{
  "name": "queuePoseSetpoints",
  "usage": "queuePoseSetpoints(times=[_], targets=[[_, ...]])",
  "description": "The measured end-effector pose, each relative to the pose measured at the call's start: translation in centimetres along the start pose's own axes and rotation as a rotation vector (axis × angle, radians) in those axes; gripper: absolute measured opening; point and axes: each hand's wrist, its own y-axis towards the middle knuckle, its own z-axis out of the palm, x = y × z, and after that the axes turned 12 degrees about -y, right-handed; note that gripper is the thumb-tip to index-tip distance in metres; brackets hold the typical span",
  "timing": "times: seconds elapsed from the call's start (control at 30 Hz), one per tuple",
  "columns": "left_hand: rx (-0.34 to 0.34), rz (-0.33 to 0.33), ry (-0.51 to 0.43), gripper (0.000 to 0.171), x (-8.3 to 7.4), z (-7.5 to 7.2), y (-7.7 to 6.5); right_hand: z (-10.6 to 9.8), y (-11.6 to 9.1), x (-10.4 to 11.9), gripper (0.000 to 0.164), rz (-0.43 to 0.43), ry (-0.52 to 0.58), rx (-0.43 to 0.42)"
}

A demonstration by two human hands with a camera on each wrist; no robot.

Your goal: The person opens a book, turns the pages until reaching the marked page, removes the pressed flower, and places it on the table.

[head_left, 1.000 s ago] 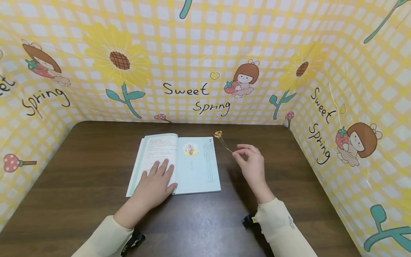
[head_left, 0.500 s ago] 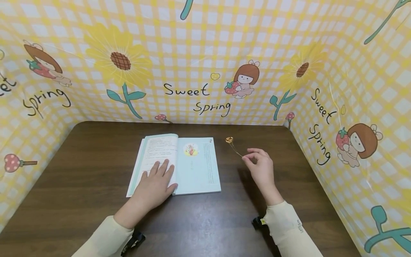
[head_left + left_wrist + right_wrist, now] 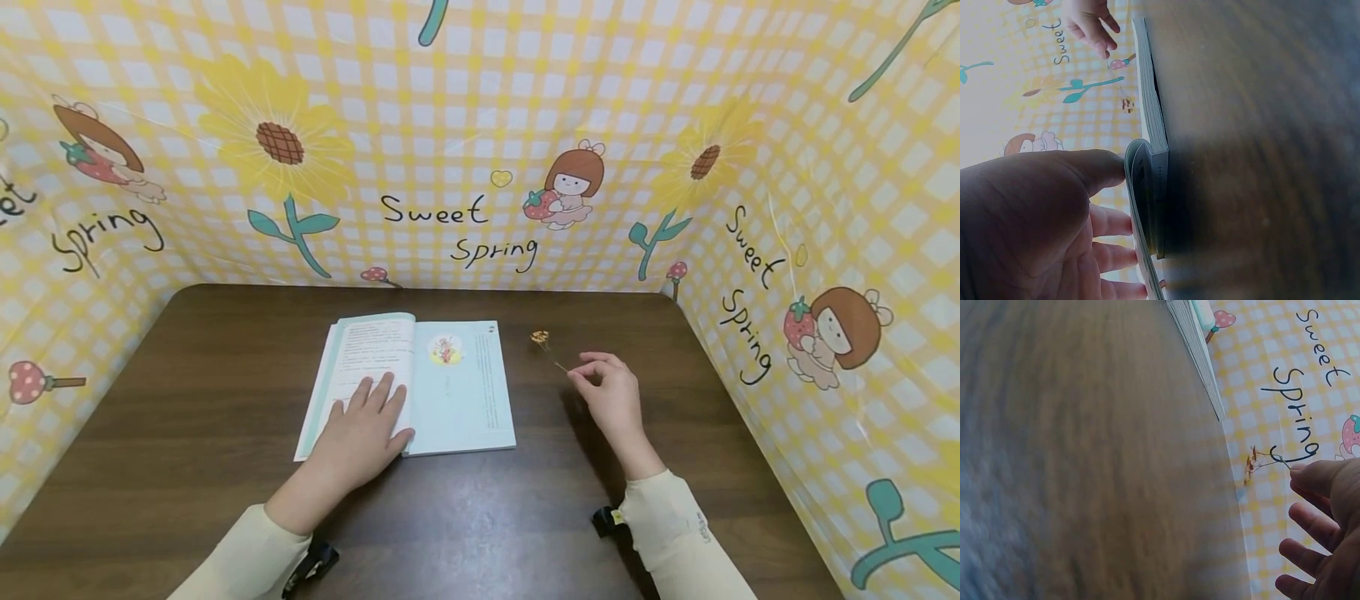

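An open book lies on the table, its left pages white with text and its right page pale blue with a small round picture. My left hand rests on the left pages, fingers straight and spread. In the left wrist view those pages bow up under the fingers. To the right of the book, my right hand pinches the thin stem of a small dried flower between thumb and forefinger. The flower head points away from the hand and hangs above the table in the right wrist view.
The dark brown wooden table extends around the book. A yellow checked cloth with printed flowers and "Sweet Spring" lettering encloses the back and both sides. Black wrist devices sit at the left cuff and the right cuff.
My right hand has moved rightward and slightly nearer with the dried flower, away from the book. The flower head now sits lower. My left hand stays in place on the pages.
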Motion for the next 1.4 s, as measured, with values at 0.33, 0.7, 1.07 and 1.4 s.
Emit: queuePoseSetpoints(times=[0.33, 0.7, 1.07, 1.4], targets=[[0.01, 0.002, 0.0, 0.069, 0.1, 0.1, 0.0, 0.9, 0.1, -0.4, 0.014, 0.004, 0.001, 0.04], [0.023, -0.004, -0.012, 0.069, 0.1, 0.0, 0.1, 1.4, -0.1, -0.6, 0.014, 0.019, 0.012, 0.076], [0.027, -0.003, -0.018, 0.069, 0.0, -0.1, 0.1, 1.6, -0.2, -0.6, 0.011, 0.022, 0.006, 0.12], [0.033, -0.004, -0.029, 0.069, -0.2, -0.1, 0.1, 1.9, -0.2, -0.6, 0.012, 0.013, -0.042, 0.155]])
